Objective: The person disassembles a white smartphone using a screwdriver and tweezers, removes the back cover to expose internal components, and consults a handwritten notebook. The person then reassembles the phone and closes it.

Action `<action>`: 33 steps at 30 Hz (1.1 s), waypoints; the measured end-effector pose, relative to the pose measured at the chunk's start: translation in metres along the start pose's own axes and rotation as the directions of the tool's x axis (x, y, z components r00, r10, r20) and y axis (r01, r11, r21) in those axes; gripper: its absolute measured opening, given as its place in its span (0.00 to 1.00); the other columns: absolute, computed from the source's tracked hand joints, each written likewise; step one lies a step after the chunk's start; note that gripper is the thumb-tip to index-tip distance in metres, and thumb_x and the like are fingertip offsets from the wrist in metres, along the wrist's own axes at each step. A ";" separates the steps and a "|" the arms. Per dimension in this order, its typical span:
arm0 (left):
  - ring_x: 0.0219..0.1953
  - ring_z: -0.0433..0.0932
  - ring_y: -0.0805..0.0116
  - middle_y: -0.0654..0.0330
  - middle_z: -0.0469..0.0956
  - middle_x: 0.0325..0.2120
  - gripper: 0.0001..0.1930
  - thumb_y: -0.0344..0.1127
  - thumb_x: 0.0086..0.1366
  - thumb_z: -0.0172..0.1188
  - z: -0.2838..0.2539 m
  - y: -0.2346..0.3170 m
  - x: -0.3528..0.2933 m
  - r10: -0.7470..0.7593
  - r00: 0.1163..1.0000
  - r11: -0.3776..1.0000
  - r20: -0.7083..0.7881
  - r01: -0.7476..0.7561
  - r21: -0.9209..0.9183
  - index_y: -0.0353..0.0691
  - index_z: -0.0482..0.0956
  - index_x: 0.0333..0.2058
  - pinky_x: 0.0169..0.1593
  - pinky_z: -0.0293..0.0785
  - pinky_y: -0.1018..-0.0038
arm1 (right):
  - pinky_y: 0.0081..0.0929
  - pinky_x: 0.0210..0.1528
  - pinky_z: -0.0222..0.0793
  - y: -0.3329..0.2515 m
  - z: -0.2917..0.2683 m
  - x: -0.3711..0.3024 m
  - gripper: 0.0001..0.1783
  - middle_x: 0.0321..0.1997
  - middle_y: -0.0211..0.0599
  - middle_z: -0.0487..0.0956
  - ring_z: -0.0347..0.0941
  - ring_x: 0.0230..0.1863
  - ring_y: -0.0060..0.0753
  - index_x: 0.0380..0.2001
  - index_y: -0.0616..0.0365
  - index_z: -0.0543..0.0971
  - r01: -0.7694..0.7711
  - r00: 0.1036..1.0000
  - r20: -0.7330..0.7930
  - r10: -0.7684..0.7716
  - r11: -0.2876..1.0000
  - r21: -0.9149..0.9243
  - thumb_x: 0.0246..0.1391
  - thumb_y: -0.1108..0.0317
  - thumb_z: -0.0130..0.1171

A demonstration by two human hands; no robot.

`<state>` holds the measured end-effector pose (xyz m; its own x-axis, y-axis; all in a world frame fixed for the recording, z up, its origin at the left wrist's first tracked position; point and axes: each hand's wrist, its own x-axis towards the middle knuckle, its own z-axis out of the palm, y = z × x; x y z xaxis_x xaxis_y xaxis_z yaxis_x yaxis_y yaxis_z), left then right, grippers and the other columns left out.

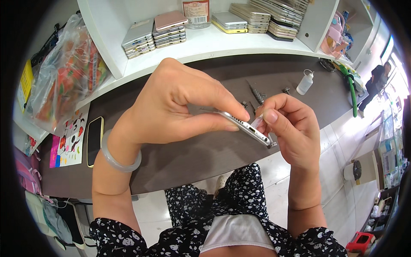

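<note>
My left hand (171, 103) pinches a slim silver phone (246, 125) between thumb and fingers, above the front of the desk. The phone is tilted, its edge with the charging port and speaker holes in sight; its broad faces are mostly hidden. Close by, my right hand (291, 126) has thumb and fingers closed on a silver tool with a dotted grip (257, 121), held against or just behind the phone's port edge. Most of that tool is covered, so its exact kind and tip cannot be made out.
Beyond my hands lie patterned tweezers (257, 95), small metal parts (286, 90) and a white squeeze bottle (305, 82) on the dark desk (171, 160). A yellow-edged phone (95, 141) lies left. Stacked phones (170, 30) line the white shelf (188, 50). A person (376, 83) stands far right.
</note>
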<state>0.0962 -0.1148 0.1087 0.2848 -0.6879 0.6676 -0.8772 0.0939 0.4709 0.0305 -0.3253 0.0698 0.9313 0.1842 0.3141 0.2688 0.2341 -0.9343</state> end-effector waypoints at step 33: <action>0.27 0.81 0.66 0.51 0.81 0.24 0.09 0.18 0.42 0.65 -0.005 -0.009 -0.001 -0.153 0.988 0.987 -0.004 0.153 -0.054 0.31 0.82 0.27 0.32 0.76 0.79 | 0.16 0.35 0.69 0.020 0.000 -0.003 0.05 0.35 0.38 0.79 0.72 0.32 0.19 0.35 0.68 0.76 0.329 0.919 -0.133 -0.371 0.909 -0.257 0.55 0.77 0.54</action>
<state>0.1060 -0.1117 0.1066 0.4176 -0.6911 0.5899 -0.8013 0.0260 0.5977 0.0329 -0.3209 0.0500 0.7891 -0.0443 0.6127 0.6140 0.0283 -0.7888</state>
